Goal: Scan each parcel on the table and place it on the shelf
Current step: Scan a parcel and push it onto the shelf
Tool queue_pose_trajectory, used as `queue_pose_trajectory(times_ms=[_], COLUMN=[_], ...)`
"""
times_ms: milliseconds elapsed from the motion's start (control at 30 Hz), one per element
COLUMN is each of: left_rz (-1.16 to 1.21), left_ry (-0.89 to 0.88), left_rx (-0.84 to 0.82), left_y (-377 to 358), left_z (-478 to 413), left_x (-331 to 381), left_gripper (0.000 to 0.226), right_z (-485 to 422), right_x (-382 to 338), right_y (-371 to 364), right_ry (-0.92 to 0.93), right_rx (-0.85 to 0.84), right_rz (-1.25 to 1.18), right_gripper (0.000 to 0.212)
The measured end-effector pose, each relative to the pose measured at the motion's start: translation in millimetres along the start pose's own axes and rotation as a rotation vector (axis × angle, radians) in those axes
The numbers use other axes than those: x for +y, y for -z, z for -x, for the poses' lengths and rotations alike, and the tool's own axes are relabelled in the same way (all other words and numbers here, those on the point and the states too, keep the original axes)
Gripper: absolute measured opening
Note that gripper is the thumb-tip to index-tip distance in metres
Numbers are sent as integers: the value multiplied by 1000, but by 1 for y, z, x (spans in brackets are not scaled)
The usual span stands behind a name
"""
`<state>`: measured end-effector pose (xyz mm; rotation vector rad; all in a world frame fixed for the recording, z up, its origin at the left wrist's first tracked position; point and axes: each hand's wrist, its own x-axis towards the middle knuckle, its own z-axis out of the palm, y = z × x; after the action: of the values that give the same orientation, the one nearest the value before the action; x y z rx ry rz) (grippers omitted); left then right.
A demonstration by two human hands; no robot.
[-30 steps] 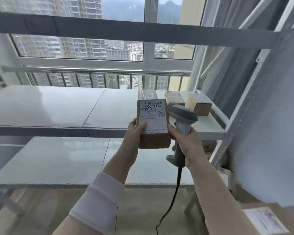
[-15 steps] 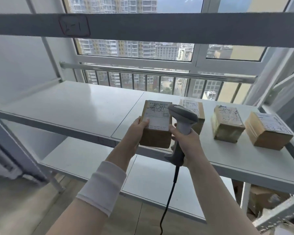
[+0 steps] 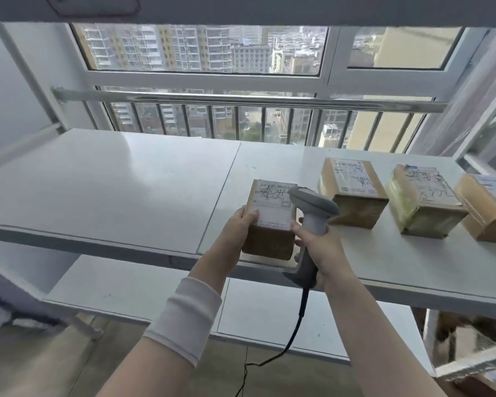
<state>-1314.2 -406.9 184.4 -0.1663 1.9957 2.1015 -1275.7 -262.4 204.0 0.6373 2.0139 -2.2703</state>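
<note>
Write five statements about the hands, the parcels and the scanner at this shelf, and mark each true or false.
1. The left hand holds a brown parcel. True.
2. The right hand is empty. False: it grips the scanner by its handle.
3. On the shelf lie three other parcels, all to the right of the held one. True.
4. The scanner is cordless. False: a dark cable hangs from the bottom of its handle.
5. The held parcel's label faces down. False: the white label faces up, towards the camera.
</note>
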Motion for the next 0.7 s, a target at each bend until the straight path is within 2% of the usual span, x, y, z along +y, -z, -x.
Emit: queue_pose_trajectory(times_ms=[200,367,433,533,600,633,700], left_rz=[28,-63,-291,-589,-835,-1004,-1309], left_ry=[26,31,-32,-367,-607,-670,-678], left_rx=[9,37,94,173,35,-74,-249], left_y=[6,5,7,15,19,20,20], left_z=[-13,-11,-6,4,3,1,-5], left_x=[-17,-16,-9,11,22,24,21], left_gripper=[25,52,72,92,96,97,98], right_z=[-12,-15,-15,-17,-18,-19,-21], right_x=[18,15,12,1,-9,-13,-22], right_y=[-10,-6,-1,7,12,14,19], right_ry=[-12,-41,-45,-30,3,27,72], right_rx=[53,27,26,57,77,84,91], right_rz=[-23,-25,-24,-44,-62,-60,-53], right_gripper=[13,24,20,17,22,26,30])
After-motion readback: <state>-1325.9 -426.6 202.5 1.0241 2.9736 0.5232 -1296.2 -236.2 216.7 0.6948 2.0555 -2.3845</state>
